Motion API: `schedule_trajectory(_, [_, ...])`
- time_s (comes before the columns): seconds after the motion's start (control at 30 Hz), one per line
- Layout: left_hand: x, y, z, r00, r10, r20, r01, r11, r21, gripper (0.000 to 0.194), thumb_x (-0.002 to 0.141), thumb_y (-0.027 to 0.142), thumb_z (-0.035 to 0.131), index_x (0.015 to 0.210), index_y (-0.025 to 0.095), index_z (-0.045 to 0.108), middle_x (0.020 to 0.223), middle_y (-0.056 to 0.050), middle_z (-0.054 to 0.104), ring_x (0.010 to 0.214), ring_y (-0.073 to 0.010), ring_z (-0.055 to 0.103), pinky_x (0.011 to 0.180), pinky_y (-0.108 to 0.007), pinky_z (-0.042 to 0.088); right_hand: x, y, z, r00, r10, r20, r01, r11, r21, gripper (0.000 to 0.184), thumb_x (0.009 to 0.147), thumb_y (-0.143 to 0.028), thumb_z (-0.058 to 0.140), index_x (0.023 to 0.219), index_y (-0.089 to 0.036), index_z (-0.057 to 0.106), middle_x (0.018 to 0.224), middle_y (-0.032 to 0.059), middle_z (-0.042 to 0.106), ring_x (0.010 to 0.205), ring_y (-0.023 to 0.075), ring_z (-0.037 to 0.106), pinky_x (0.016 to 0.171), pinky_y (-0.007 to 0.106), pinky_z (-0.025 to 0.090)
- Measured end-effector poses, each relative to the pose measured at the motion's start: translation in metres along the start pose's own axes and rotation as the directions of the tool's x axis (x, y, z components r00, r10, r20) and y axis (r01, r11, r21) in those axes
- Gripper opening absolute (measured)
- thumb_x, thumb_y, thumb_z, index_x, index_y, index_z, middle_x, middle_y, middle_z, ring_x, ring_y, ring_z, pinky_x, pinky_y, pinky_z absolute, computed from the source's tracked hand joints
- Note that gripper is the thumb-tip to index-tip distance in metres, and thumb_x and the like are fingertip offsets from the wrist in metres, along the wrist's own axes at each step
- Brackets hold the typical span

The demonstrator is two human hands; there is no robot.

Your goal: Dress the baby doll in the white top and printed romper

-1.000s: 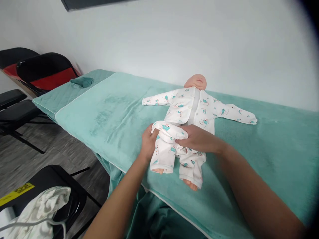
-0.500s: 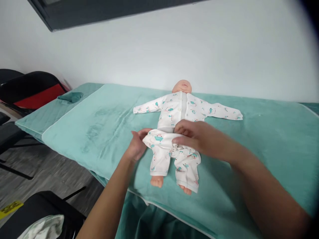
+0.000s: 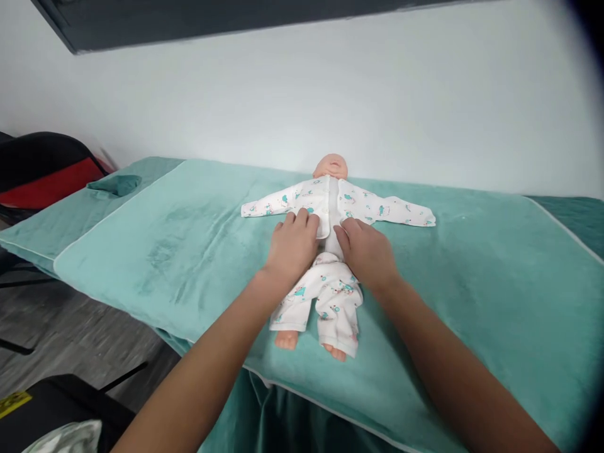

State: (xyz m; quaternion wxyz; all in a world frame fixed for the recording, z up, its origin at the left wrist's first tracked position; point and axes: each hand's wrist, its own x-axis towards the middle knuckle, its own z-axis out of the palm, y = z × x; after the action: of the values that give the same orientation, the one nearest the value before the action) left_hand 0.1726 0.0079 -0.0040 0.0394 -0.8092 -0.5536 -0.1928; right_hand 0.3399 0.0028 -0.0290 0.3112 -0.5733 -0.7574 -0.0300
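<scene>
A baby doll [image 3: 331, 166] lies face up with its arms spread and its feet towards me. It wears a white printed shirt [image 3: 361, 200], unfastened down the front, and matching trousers [image 3: 336, 292]. My left hand [image 3: 293, 244] has its fingers curled over the lower edge of the shirt's left front. With thumb and fingers closed, my right hand [image 3: 369, 253] grips the lower edge of the shirt's right front. Between the hands a strip of pale cloth body shows. The fingertips are partly hidden in the cloth. Both feet stick out of the trouser legs.
Under the doll is a bed with a green plush cover [image 3: 198, 251], its far side against a white wall [image 3: 302, 100]. A black and red chair [image 3: 50, 173] stands at the left. Another black chair [image 3: 70, 399] with a pale cloth [image 3: 70, 437] is at lower left.
Both hands have let go of the trousers' waistband and moved up to the shirt's lower front edges. The waistband now sits around the doll's middle. The view has shifted slightly to the right.
</scene>
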Motion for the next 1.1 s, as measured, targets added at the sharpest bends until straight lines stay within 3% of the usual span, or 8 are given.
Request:
schedule_trajectory(0.13, [0.010,-0.023,-0.004,0.927,-0.342,-0.153,0.264,0.885,-0.383,0.013,0.095,0.030,0.049,0.088,0.021,0.055,0.085,-0.004,0.059,0.083,-0.0207,0.055,0.074,-0.033,0.043,0.000,0.031,-0.008,0.960,0.245,-0.133,-0.167,0.886,0.432,0.031,0.102,-0.043,0.042,0.080,-0.023,0.048,0.068,-0.0021,0.052,0.064,0.0154,0.047,0.063,0.028,0.033])
schedule_trajectory(0.27, [0.015,-0.069,-0.001,0.546,-0.836,-0.047,0.424,0.325,-0.845,0.022,0.091,0.041,0.051,0.081,0.021,0.049,0.076,0.001,0.051,0.073,-0.0162,0.053,0.068,-0.030,0.045,-0.020,0.092,-0.024,0.807,0.577,-0.129,-0.489,0.774,0.402,0.029,0.097,-0.041,0.044,0.075,-0.023,0.048,0.068,-0.0004,0.052,0.067,0.0175,0.046,0.064,0.030,0.032])
schedule_trajectory(0.4, [-0.002,-0.084,0.012,0.391,-0.913,-0.120,0.466,0.309,-0.829,0.019,0.076,0.024,0.067,0.088,0.020,0.051,0.096,-0.003,0.055,0.099,-0.0193,0.055,0.088,-0.035,0.046,-0.041,0.132,-0.033,0.728,0.685,0.001,-0.685,0.728,0.041,0.018,0.089,-0.037,0.055,0.078,-0.022,0.054,0.080,0.0059,0.061,0.070,0.0208,0.050,0.064,0.032,0.032])
schedule_trajectory(0.5, [-0.024,-0.070,0.015,0.559,-0.810,-0.177,0.403,0.451,-0.796,0.025,0.070,0.019,0.070,0.092,0.021,0.060,0.107,-0.004,0.059,0.107,-0.0192,0.054,0.094,-0.032,0.044,-0.043,0.121,-0.030,0.789,0.584,-0.191,-0.564,0.811,0.154,0.011,0.085,-0.031,0.057,0.089,-0.021,0.059,0.095,0.0083,0.065,0.077,0.0205,0.056,0.070,0.033,0.040])
schedule_trajectory(0.57, [-0.038,-0.058,0.010,0.760,-0.649,0.012,0.383,0.434,-0.816,0.023,0.071,0.026,0.070,0.093,0.020,0.065,0.094,-0.003,0.063,0.090,-0.0181,0.058,0.079,-0.029,0.046,-0.041,0.097,-0.026,0.854,0.497,-0.151,-0.420,0.832,0.364,0.013,0.085,-0.033,0.059,0.088,-0.021,0.061,0.089,0.0056,0.066,0.076,0.0189,0.058,0.072,0.032,0.043])
schedule_trajectory(0.63, [-0.051,-0.051,0.002,0.851,-0.464,0.246,0.435,0.361,-0.825,0.028,0.073,0.033,0.070,0.097,0.020,0.068,0.081,-0.001,0.063,0.072,-0.0152,0.055,0.063,-0.026,0.042,-0.041,0.070,-0.022,0.934,0.357,0.027,-0.308,0.763,0.569,0.017,0.086,-0.038,0.061,0.086,-0.021,0.064,0.082,0.0024,0.066,0.073,0.0173,0.058,0.071,0.031,0.045])
schedule_trajectory(0.77, [-0.073,-0.052,-0.012,0.875,-0.268,0.403,0.474,0.300,-0.828,0.028,0.077,0.038,0.071,0.099,0.021,0.067,0.083,-0.001,0.064,0.069,-0.0134,0.053,0.059,-0.024,0.040,-0.049,0.035,-0.017,0.971,0.003,0.238,-0.180,0.666,0.724,0.016,0.089,-0.038,0.063,0.086,-0.022,0.065,0.085,0.0006,0.063,0.078,0.0157,0.057,0.073,0.030,0.046])
schedule_trajectory(1.1, [-0.087,-0.078,-0.013,0.870,0.032,0.492,0.441,0.396,-0.805,0.018,0.078,0.031,0.070,0.094,0.022,0.068,0.096,-0.003,0.067,0.086,-0.0188,0.060,0.075,-0.029,0.049,-0.052,0.054,-0.029,0.885,-0.136,0.445,-0.247,0.673,0.697,0.022,0.086,-0.041,0.071,0.086,-0.022,0.061,0.090,0.0004,0.059,0.083,0.0168,0.054,0.075,0.030,0.045])
